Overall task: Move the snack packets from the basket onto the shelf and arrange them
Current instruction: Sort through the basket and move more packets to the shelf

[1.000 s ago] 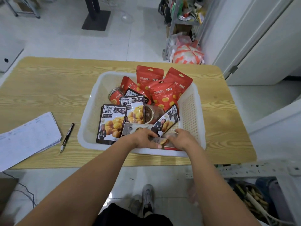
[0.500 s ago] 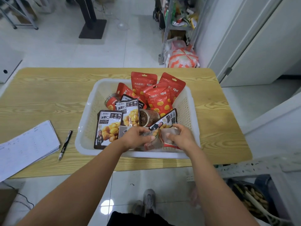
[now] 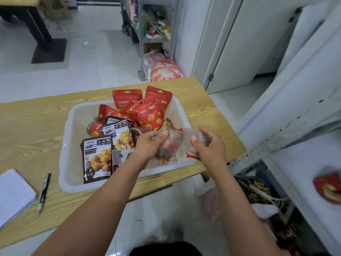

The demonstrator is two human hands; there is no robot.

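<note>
The left forearm [image 3: 96, 200] and right forearm [image 3: 239, 200] are bare along all of their visible length, uncovered from lower frame edge to wrist. Thumbnails on the left grip [image 3: 147, 145] and right grip [image 3: 210, 150] are cut short. Black clothing [image 3: 164, 249] shows at the bottom edge

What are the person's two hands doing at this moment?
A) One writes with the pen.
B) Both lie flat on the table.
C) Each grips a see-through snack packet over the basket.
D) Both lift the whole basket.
C: the left hand grips a packet with red print and the right hand grips a clear packet, both above the right end of the basket.
</note>
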